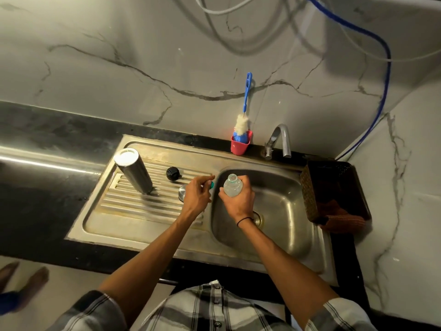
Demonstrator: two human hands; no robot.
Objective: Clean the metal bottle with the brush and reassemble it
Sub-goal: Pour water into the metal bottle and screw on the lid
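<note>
Your right hand point(238, 199) is wrapped around a small clear plastic bottle point(232, 186), holding it upright with its open neck up, over the left rim of the sink basin point(281, 206). Your left hand point(196, 195) sits just beside it, over the right end of the draining board point(143, 199), its fingertips pinching a small teal cap point(211, 184). A thin dark band circles your right wrist.

The metal bottle point(133, 170) stands upside down on the ribbed draining board near its far left corner, base up and tilted a little in this wide view, well apart from both hands. Its black lid point(172, 173) lies on the ribs to the right of it, between the bottle and your left hand. A small shiny steel piece point(182, 191) shows just beside your left hand, partly hidden by it; what it is cannot be told.

The brush point(244, 115), with its blue handle and white fluffy head, stands head-down in a red holder point(241, 145) at the far edge of the sink, leaning on the marble wall. The tap point(280, 140) rises to the right of the holder, spout turned over the basin. A dark woven basket point(331, 189) sits on the tabletop point(47, 177) at the right edge of the sink, a rust-coloured cloth point(343, 219) spilling from its near end.
</note>
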